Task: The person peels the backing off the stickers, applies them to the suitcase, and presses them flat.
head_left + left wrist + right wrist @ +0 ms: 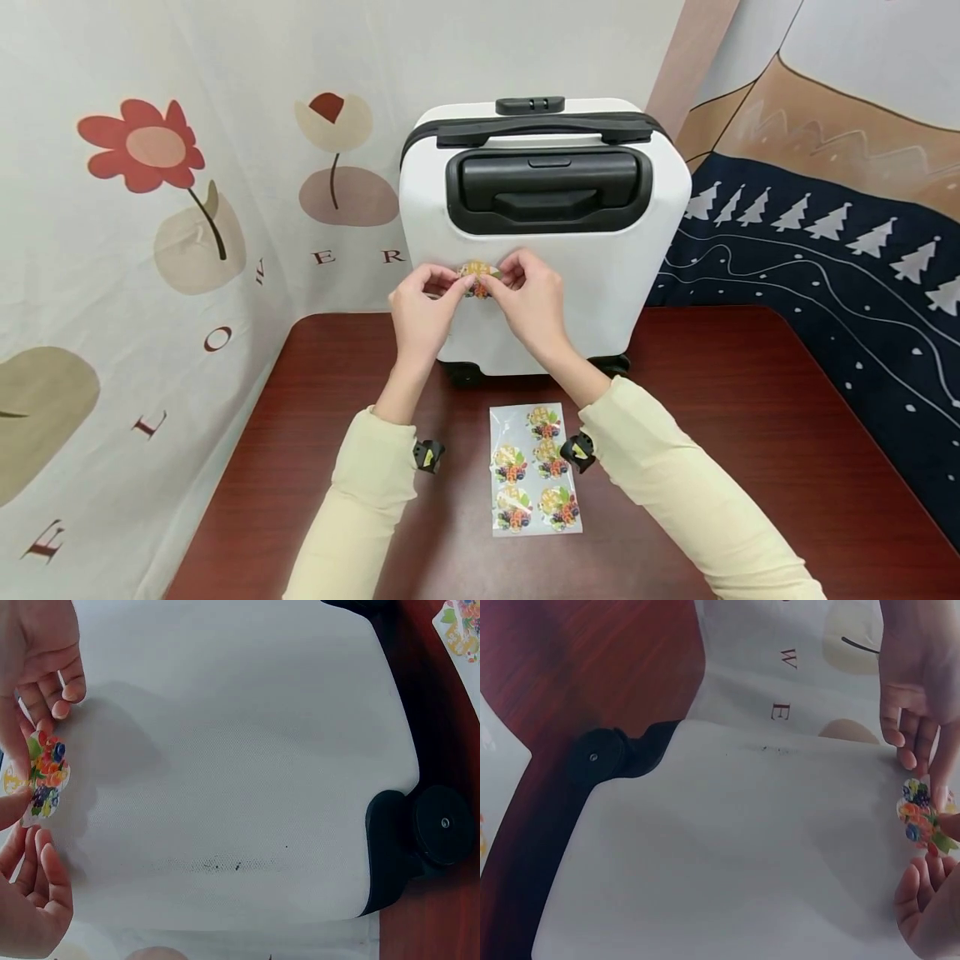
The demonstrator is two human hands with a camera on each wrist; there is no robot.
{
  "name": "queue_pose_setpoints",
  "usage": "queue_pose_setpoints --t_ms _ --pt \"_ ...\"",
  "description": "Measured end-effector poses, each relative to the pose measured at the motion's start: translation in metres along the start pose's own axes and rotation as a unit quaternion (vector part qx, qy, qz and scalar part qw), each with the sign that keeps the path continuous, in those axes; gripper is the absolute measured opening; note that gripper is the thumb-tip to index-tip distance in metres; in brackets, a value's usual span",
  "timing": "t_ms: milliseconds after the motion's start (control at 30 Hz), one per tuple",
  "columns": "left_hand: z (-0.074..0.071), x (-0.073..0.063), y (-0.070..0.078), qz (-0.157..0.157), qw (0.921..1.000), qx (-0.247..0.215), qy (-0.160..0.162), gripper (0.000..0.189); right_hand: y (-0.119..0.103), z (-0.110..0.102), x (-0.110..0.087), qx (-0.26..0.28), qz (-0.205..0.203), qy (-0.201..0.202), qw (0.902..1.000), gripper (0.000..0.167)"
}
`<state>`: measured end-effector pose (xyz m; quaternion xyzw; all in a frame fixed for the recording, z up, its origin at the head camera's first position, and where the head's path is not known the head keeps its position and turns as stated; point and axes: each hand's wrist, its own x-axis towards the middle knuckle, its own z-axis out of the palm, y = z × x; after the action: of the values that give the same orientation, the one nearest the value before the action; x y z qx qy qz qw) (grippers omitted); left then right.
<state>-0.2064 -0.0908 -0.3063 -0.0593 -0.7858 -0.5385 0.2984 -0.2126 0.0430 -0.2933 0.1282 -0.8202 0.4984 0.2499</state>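
A white hard-shell suitcase (pixel 585 287) stands upright, its flat face toward me. Against that face, below the black handle recess, my left hand (pixel 423 312) and right hand (pixel 534 302) hold one small fruit-patterned sticker (pixel 478 268) between them. The left thumb and fingers pinch its left edge, the right ones its right edge. Both thumbs meet over its lower part. Bright fruit and yellow lettering show on the sticker (pixel 49 769) in the left wrist view. Right at the suitcase surface, the sticker (pixel 916 814) also appears in the right wrist view, partly covered by fingers.
A sheet (pixel 504 421) with several similar stickers lies on the dark red table (pixel 712 400), between my forearms. Black wheels (pixel 444 823) support the suitcase at its base. A flower-printed cloth (pixel 255 100) hangs behind and left, a dark tree-printed one (pixel 795 258) at right.
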Motion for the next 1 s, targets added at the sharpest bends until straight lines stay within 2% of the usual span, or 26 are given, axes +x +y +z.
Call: queue_pose_setpoints --t_ms 167,333,600,1000 --pt "0.003 0.001 0.001 0.038 0.9987 0.016 0.029 0.019 -0.001 0.006 0.0 -0.028 -0.021 0.032 0.9989 0.021" --pt "0.005 0.004 0.001 0.056 0.9963 0.034 0.056 0.019 -0.003 0.008 0.0 -0.042 -0.024 0.05 0.9976 0.021" --pt "0.007 0.004 0.002 0.079 0.9942 0.051 0.051 0.018 -0.003 0.011 0.001 -0.037 -0.018 0.051 0.9978 0.019" --pt "0.009 0.005 0.001 0.085 0.993 0.051 0.065 0.019 -0.002 0.012 0.001 -0.058 -0.024 0.062 0.9961 0.021"
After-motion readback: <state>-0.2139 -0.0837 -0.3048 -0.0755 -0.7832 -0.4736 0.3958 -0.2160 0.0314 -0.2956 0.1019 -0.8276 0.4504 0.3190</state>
